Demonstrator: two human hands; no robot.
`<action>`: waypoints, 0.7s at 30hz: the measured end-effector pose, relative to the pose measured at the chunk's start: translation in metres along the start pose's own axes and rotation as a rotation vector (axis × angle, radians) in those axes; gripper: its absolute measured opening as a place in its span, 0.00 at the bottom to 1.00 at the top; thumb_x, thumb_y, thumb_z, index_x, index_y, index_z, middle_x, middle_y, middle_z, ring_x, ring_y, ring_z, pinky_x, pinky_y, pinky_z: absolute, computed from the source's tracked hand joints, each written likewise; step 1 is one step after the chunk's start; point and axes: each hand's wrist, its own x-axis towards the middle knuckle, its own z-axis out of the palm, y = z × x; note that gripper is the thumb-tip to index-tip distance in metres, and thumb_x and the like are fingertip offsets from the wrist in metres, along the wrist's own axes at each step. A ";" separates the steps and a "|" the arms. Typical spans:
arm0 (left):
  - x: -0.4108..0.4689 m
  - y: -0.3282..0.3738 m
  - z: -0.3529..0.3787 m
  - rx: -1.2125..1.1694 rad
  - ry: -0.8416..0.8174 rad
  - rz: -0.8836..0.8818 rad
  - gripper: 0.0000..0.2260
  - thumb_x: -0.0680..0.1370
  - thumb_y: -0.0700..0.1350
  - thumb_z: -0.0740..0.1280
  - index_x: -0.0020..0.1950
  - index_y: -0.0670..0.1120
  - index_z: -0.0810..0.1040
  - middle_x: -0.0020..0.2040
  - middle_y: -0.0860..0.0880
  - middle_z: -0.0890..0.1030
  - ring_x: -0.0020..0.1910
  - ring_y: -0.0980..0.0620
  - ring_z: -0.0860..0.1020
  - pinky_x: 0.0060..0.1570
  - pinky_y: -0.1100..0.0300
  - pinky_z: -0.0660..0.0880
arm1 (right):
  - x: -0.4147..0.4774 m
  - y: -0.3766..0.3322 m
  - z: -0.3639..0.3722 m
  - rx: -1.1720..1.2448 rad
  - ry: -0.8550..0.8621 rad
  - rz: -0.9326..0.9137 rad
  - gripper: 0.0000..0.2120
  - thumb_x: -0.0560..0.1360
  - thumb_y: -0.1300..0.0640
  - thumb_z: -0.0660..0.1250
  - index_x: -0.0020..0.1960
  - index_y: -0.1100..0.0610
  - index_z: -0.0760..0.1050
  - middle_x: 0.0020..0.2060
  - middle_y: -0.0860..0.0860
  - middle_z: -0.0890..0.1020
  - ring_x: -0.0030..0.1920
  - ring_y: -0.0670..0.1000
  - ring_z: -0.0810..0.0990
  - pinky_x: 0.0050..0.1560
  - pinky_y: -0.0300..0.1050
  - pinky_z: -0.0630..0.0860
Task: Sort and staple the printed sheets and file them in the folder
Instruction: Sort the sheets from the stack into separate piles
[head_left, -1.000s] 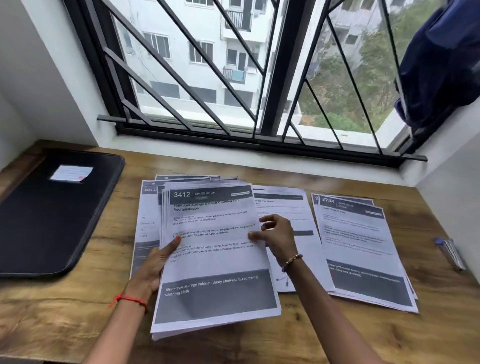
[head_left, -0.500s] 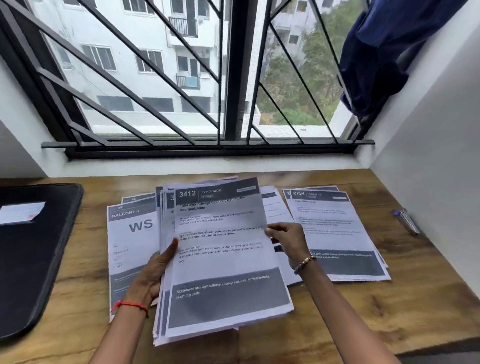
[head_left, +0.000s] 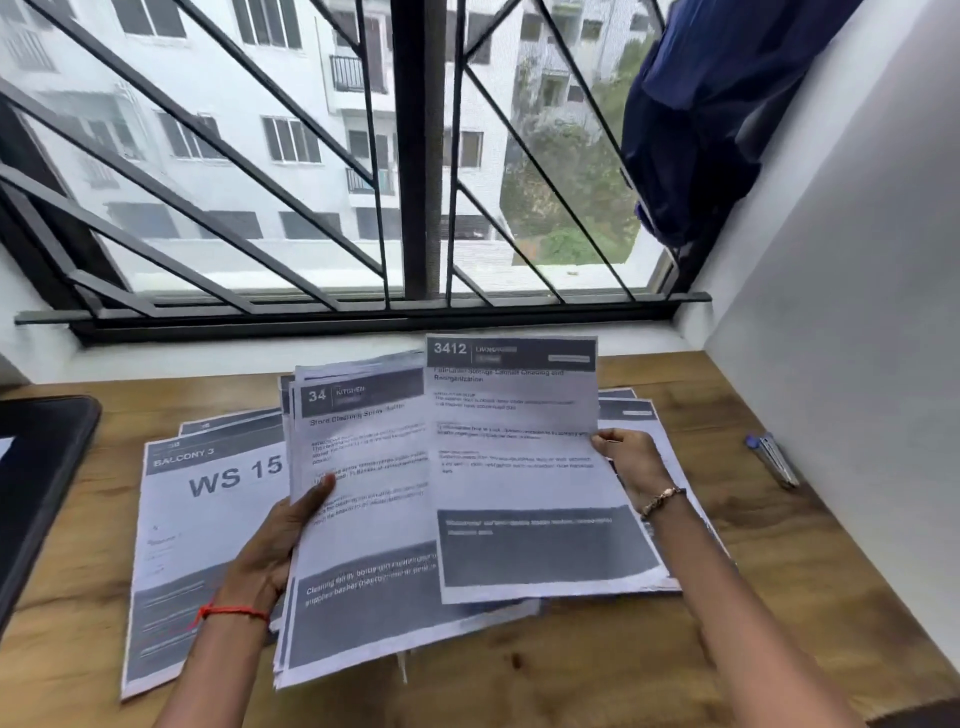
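- Now, your left hand (head_left: 270, 551) grips a stack (head_left: 363, 519) of printed sheets by its left edge, thumb pressed on the top page and fingers underneath.
- That top page is headed "34 KITCHEN"; the stack is lifted off the worktop (head_left: 779, 597) and tilted towards you.
- Your right hand (head_left: 631, 462) pinches a single sheet (head_left: 519, 467) headed "3412" at its right edge, thumb on the printed face.
- This sheet is raised, and it overlaps the right part of the stack.
- A pile (head_left: 208, 519) with "BALCONY 3" and "WS 15" on top lies flat on the worktop, just left of your left hand and partly under the stack.
- Another pile (head_left: 639, 415) lies on the worktop behind your right hand, mostly hidden by the 3412 sheet.
- The black folder (head_left: 41, 467) lies flat at the left edge, apart from the papers.
- A small blue-tipped item (head_left: 771, 460) rests near the right wall; too blurred to say what it is.
- A dark blue cloth (head_left: 701, 104) hangs at the right end of the barred window (head_left: 415, 156).
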 end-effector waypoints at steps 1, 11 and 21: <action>0.002 -0.003 0.005 0.004 0.005 0.004 0.46 0.48 0.48 0.85 0.62 0.36 0.75 0.59 0.36 0.78 0.54 0.38 0.79 0.49 0.39 0.77 | 0.011 0.005 -0.017 -0.014 0.022 0.000 0.09 0.74 0.69 0.65 0.38 0.59 0.77 0.36 0.55 0.78 0.41 0.52 0.73 0.45 0.47 0.71; 0.007 -0.012 0.039 -0.046 0.089 -0.007 0.22 0.74 0.46 0.63 0.66 0.36 0.73 0.63 0.34 0.75 0.58 0.34 0.76 0.50 0.35 0.75 | 0.086 0.063 -0.128 -0.474 0.272 0.085 0.07 0.72 0.70 0.66 0.49 0.72 0.78 0.46 0.64 0.81 0.45 0.53 0.72 0.44 0.41 0.66; -0.003 -0.001 0.043 -0.096 0.107 0.035 0.16 0.78 0.45 0.60 0.59 0.36 0.78 0.60 0.35 0.78 0.56 0.35 0.77 0.48 0.36 0.75 | 0.064 0.028 -0.070 -0.806 0.476 0.055 0.11 0.75 0.63 0.63 0.55 0.67 0.74 0.57 0.66 0.73 0.60 0.65 0.69 0.58 0.54 0.66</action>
